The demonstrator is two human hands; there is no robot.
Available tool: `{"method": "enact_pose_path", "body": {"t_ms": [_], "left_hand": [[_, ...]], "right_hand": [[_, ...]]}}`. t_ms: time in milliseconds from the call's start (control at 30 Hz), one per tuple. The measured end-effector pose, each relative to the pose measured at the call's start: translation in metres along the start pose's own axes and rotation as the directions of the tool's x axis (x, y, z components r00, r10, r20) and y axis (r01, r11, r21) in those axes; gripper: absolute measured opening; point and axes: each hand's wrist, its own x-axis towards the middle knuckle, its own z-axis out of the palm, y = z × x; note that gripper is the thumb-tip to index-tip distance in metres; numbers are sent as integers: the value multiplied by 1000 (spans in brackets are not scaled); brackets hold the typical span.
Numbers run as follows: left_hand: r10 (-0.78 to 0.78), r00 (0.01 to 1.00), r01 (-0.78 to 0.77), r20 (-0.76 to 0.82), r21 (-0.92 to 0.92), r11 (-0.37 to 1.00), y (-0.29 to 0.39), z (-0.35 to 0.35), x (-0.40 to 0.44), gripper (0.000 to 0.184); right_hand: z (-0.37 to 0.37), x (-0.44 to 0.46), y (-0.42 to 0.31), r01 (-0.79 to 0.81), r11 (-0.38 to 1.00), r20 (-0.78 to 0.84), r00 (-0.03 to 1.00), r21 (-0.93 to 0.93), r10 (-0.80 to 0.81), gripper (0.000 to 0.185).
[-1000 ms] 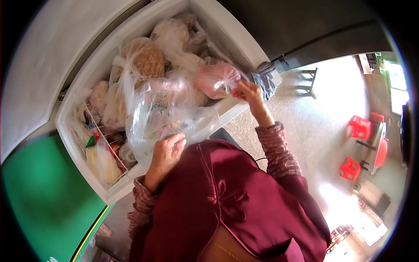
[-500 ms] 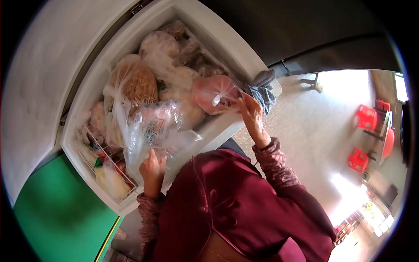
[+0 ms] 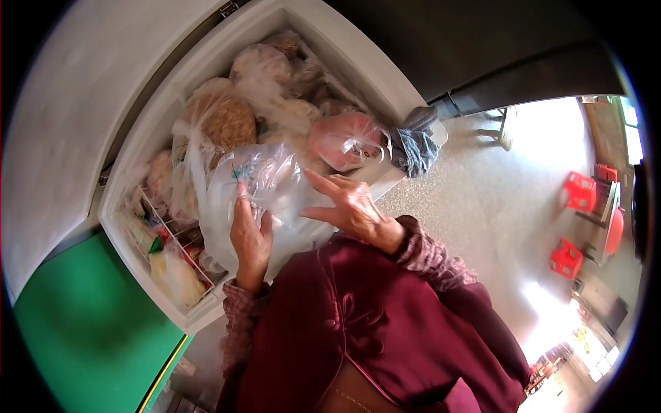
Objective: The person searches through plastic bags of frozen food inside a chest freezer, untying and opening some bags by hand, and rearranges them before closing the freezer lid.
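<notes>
My left hand point(image 3: 250, 237) is at the near side of a clear plastic bag point(image 3: 275, 168) with green print, its index finger lying against the film. Its other fingers are partly hidden, and they seem to grip the bag. Over the bag's right part is my right hand point(image 3: 350, 206), thumb and index finger spread wide, holding nothing. Just beyond that hand sits a knotted bag with pinkish-red contents point(image 3: 344, 141). Further back in the chest freezer point(image 3: 372, 76) lie a bag of brown, stringy-looking food point(image 3: 224, 120) and a bag of pale round food point(image 3: 261, 65).
A wire basket point(image 3: 172, 237) with small packages hangs at the freezer's left end. Grey cloth point(image 3: 416, 148) drapes over the right corner. The lid point(image 3: 76, 110) stands raised at left, beside a green surface point(image 3: 89, 316). Red stools point(image 3: 580, 191) stand on the floor at right.
My right hand has left the pinkish-red bag and come left over the clear bag. My left hand has moved forward, and the printed part of the clear bag has shifted away from me.
</notes>
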Motion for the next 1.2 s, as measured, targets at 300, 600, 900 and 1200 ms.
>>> {"method": "enact_pose_path", "body": {"t_ms": [300, 600, 900, 1200], "left_hand": [[448, 883, -410, -142, 232, 882, 13, -12, 6, 66], [390, 918, -354, 68, 582, 732, -57, -68, 0, 38], [424, 890, -447, 169, 509, 736, -28, -32, -14, 2], [-214, 934, 152, 287, 224, 963, -89, 3, -6, 29]], "right_hand": [[50, -44, 33, -183, 947, 39, 983, 266, 179, 21], [-57, -14, -99, -529, 509, 304, 834, 680, 461, 32], [-53, -29, -133, -528, 359, 382, 832, 770, 402, 42], [-34, -44, -141, -543, 362, 403, 826, 758, 395, 36]]}}
